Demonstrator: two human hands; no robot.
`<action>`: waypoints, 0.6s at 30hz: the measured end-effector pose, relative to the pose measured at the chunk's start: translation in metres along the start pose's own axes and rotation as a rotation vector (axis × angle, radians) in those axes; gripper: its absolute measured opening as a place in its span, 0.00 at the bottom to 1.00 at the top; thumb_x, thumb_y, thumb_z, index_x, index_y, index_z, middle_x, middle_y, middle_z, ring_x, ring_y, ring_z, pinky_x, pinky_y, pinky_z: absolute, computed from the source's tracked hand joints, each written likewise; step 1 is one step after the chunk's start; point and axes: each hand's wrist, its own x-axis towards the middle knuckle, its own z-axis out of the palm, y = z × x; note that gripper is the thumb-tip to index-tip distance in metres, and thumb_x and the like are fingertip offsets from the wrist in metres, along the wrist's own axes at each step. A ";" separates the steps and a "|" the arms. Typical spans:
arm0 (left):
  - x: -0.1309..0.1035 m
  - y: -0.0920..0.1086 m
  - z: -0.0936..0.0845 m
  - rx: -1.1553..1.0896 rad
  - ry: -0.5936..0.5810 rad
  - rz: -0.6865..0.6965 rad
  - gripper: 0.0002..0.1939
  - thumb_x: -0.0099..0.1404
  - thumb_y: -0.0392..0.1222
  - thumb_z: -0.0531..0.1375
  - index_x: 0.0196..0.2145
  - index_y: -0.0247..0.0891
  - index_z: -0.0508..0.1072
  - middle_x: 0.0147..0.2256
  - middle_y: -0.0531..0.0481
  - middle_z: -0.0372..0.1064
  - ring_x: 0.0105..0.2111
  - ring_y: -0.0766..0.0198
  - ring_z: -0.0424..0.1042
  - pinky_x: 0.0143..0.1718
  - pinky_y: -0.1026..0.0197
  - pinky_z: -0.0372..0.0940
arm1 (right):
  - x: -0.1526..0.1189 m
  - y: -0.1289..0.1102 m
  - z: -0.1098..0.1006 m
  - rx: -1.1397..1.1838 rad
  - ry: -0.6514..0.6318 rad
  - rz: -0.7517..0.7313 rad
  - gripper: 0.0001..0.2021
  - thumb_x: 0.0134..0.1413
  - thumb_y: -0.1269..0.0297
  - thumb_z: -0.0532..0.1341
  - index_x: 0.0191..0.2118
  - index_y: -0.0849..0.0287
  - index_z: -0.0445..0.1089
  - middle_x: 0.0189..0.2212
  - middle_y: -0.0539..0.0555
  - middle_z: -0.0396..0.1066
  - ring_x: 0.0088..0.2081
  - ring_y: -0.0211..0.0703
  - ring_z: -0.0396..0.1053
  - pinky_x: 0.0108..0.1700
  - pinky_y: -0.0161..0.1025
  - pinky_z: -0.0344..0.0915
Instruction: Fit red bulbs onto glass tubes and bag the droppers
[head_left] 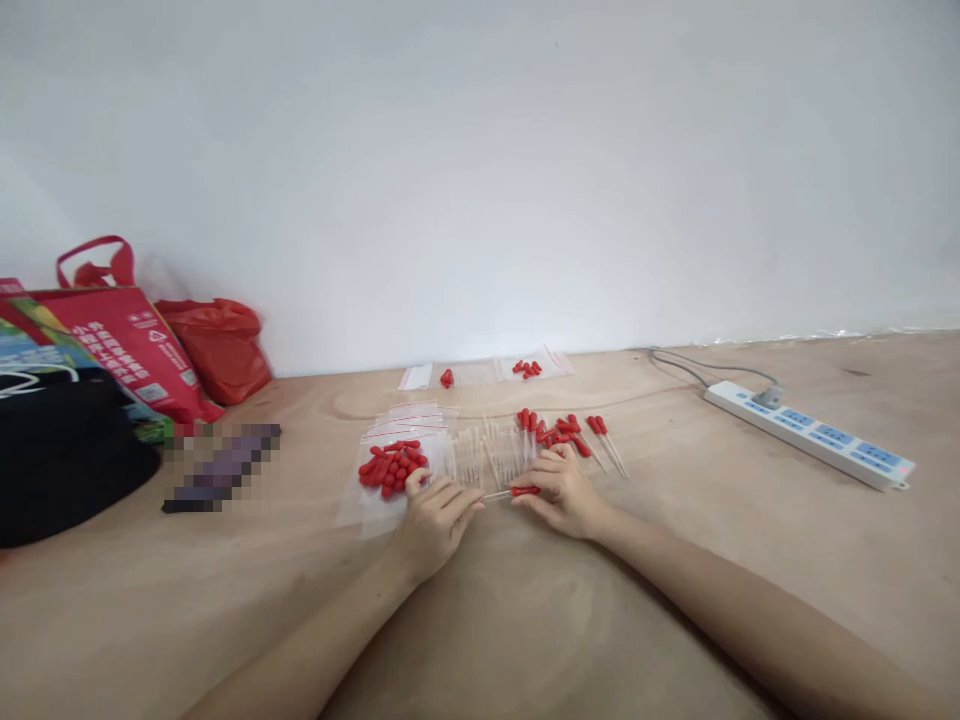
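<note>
Between my hands a thin clear dropper tube (498, 494) lies level, low over the table. My left hand (439, 515) pinches its left end. My right hand (566, 495) is closed on a red rubber bulb (525, 491) at the tube's right end; how far the tube enters the bulb I cannot tell. A pile of red bulbs (394, 466) rests on clear zip bags (371, 515) beside my left hand. Several loose clear tubes (469, 455) lie just beyond my hands. Past my right hand are droppers with red bulbs fitted (598, 426) and more red bulbs (555, 435).
Near the wall lie flat zip bags with red bulbs (527, 369) and tubes (476, 374). A white power strip (810, 435) with a plugged-in grey cord is at right. On the left are a red shopping bag (135, 345), a red plastic bag (217, 345), a black cloth item (71, 460) and a blurred dark object (225, 470).
</note>
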 end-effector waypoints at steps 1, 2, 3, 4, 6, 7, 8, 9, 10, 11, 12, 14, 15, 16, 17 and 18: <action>-0.001 0.000 -0.001 0.000 0.003 0.003 0.09 0.65 0.39 0.49 0.33 0.40 0.69 0.24 0.55 0.71 0.25 0.66 0.66 0.41 0.54 0.46 | -0.001 0.001 0.000 0.003 -0.003 0.001 0.08 0.51 0.59 0.58 0.32 0.56 0.69 0.26 0.49 0.70 0.30 0.37 0.61 0.40 0.41 0.47; -0.001 0.000 -0.001 -0.002 0.007 0.004 0.10 0.65 0.39 0.50 0.31 0.40 0.69 0.23 0.56 0.71 0.25 0.66 0.66 0.41 0.54 0.46 | -0.001 0.001 0.000 0.006 -0.007 -0.004 0.08 0.51 0.58 0.58 0.32 0.56 0.69 0.25 0.49 0.69 0.30 0.37 0.61 0.40 0.41 0.47; -0.002 0.001 -0.001 -0.004 0.011 0.001 0.10 0.65 0.39 0.50 0.30 0.40 0.69 0.23 0.56 0.71 0.24 0.67 0.66 0.40 0.54 0.46 | -0.002 0.000 0.000 0.011 -0.009 -0.011 0.08 0.51 0.59 0.58 0.31 0.57 0.69 0.25 0.49 0.69 0.30 0.37 0.61 0.40 0.41 0.47; -0.003 0.002 0.000 -0.007 0.014 -0.002 0.10 0.65 0.39 0.50 0.30 0.39 0.69 0.22 0.56 0.71 0.24 0.67 0.65 0.40 0.54 0.46 | -0.002 -0.001 0.001 0.015 -0.008 -0.020 0.08 0.51 0.59 0.57 0.31 0.57 0.69 0.25 0.49 0.69 0.30 0.37 0.61 0.40 0.41 0.47; -0.004 0.003 0.002 -0.018 0.019 -0.009 0.10 0.64 0.38 0.51 0.29 0.39 0.69 0.21 0.56 0.70 0.23 0.67 0.65 0.39 0.54 0.46 | -0.003 -0.003 0.004 0.019 -0.003 -0.040 0.07 0.52 0.61 0.57 0.30 0.58 0.68 0.24 0.50 0.69 0.29 0.37 0.62 0.41 0.41 0.47; -0.004 0.004 0.003 -0.024 0.022 -0.012 0.10 0.64 0.38 0.51 0.29 0.39 0.69 0.21 0.57 0.70 0.23 0.67 0.65 0.39 0.54 0.46 | -0.003 -0.004 0.005 0.019 -0.003 -0.050 0.07 0.52 0.61 0.56 0.30 0.59 0.67 0.24 0.50 0.68 0.29 0.36 0.62 0.41 0.41 0.48; -0.004 0.005 0.003 -0.032 0.024 -0.014 0.10 0.64 0.38 0.51 0.28 0.39 0.69 0.21 0.57 0.70 0.23 0.68 0.65 0.39 0.54 0.46 | -0.003 -0.005 0.006 0.017 -0.003 -0.057 0.08 0.52 0.61 0.56 0.30 0.59 0.67 0.24 0.50 0.68 0.29 0.36 0.62 0.41 0.41 0.48; -0.005 0.005 0.004 -0.037 0.024 -0.016 0.10 0.64 0.38 0.51 0.28 0.39 0.69 0.21 0.57 0.70 0.23 0.68 0.65 0.39 0.54 0.46 | -0.003 -0.006 0.007 0.013 -0.003 -0.060 0.08 0.53 0.62 0.55 0.29 0.59 0.67 0.23 0.50 0.68 0.28 0.36 0.62 0.41 0.41 0.48; -0.005 0.006 0.004 -0.041 0.026 -0.019 0.10 0.64 0.38 0.51 0.28 0.39 0.69 0.21 0.57 0.70 0.23 0.68 0.65 0.39 0.54 0.46 | -0.003 -0.007 0.008 0.008 -0.003 -0.060 0.08 0.53 0.62 0.55 0.29 0.59 0.67 0.23 0.50 0.67 0.28 0.36 0.62 0.41 0.41 0.48; -0.005 0.006 0.004 -0.042 0.029 -0.022 0.10 0.64 0.37 0.51 0.28 0.39 0.69 0.20 0.57 0.70 0.22 0.69 0.65 0.39 0.55 0.46 | -0.003 -0.008 0.008 0.004 0.000 -0.057 0.08 0.53 0.62 0.54 0.29 0.59 0.66 0.23 0.50 0.67 0.28 0.36 0.61 0.40 0.41 0.48; -0.005 0.007 0.004 -0.040 0.030 -0.025 0.11 0.64 0.37 0.50 0.28 0.39 0.70 0.20 0.57 0.70 0.22 0.69 0.65 0.39 0.55 0.46 | -0.003 -0.009 0.008 0.001 0.000 -0.056 0.08 0.53 0.62 0.54 0.29 0.59 0.66 0.23 0.50 0.67 0.28 0.36 0.61 0.40 0.41 0.48; -0.004 0.008 0.002 -0.032 0.018 -0.026 0.12 0.64 0.37 0.50 0.27 0.39 0.70 0.20 0.56 0.70 0.23 0.69 0.65 0.39 0.55 0.45 | -0.002 -0.010 0.008 0.003 -0.009 -0.073 0.08 0.53 0.62 0.54 0.29 0.59 0.66 0.23 0.50 0.67 0.28 0.36 0.61 0.40 0.41 0.48; -0.004 0.008 0.002 -0.029 0.006 -0.025 0.12 0.64 0.37 0.49 0.27 0.38 0.70 0.20 0.56 0.70 0.23 0.69 0.65 0.39 0.55 0.45 | -0.002 -0.011 0.008 0.008 -0.019 -0.085 0.08 0.53 0.62 0.54 0.29 0.59 0.66 0.23 0.50 0.67 0.28 0.36 0.61 0.41 0.41 0.48; -0.004 0.009 0.001 -0.027 -0.006 -0.024 0.12 0.64 0.37 0.49 0.27 0.38 0.70 0.20 0.56 0.70 0.23 0.69 0.65 0.39 0.55 0.45 | -0.002 -0.012 0.008 0.011 -0.028 -0.096 0.08 0.54 0.62 0.54 0.29 0.59 0.66 0.23 0.49 0.67 0.28 0.36 0.61 0.41 0.41 0.48; -0.004 0.009 0.000 -0.028 -0.014 -0.023 0.12 0.64 0.37 0.49 0.27 0.38 0.70 0.20 0.56 0.70 0.23 0.68 0.65 0.39 0.55 0.45 | -0.001 -0.012 0.008 0.014 -0.035 -0.104 0.08 0.54 0.62 0.54 0.29 0.59 0.65 0.23 0.49 0.68 0.28 0.36 0.62 0.41 0.41 0.49; -0.004 0.009 0.000 -0.029 -0.017 -0.022 0.12 0.64 0.37 0.49 0.27 0.38 0.69 0.20 0.56 0.70 0.23 0.68 0.65 0.39 0.55 0.45 | -0.001 -0.013 0.008 0.013 -0.039 -0.107 0.08 0.54 0.62 0.54 0.29 0.59 0.65 0.23 0.49 0.68 0.28 0.37 0.62 0.41 0.41 0.49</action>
